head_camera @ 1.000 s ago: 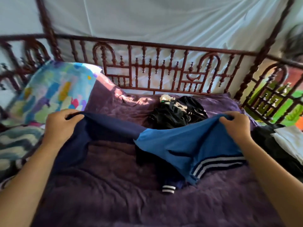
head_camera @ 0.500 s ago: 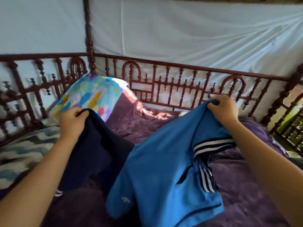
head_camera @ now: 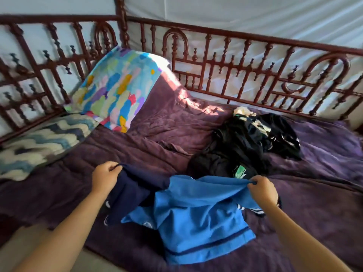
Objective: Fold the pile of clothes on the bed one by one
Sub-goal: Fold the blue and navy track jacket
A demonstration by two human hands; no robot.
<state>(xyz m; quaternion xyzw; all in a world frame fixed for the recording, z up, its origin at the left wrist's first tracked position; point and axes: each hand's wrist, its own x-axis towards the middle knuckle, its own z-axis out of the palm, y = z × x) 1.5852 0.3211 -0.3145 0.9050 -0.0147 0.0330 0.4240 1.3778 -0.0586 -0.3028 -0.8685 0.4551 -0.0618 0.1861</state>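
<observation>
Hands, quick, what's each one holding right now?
Left hand: closed, gripping the navy side of the blue shirt.
Right hand: closed, pinching the shirt's light blue edge.

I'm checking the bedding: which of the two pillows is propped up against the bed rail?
The multicoloured pillow; it leans up at the rail, while the blue-and-white wavy pillow lies flat.

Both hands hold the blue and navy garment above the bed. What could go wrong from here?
1. The blue and navy garment hangs bunched between the left hand and right hand; laid down like this, it may fold with creases.
2. The black clothes pile lies close behind it, so its far edge might land on that pile.
3. The purple blanket is rumpled, an uneven surface for folding.
</observation>
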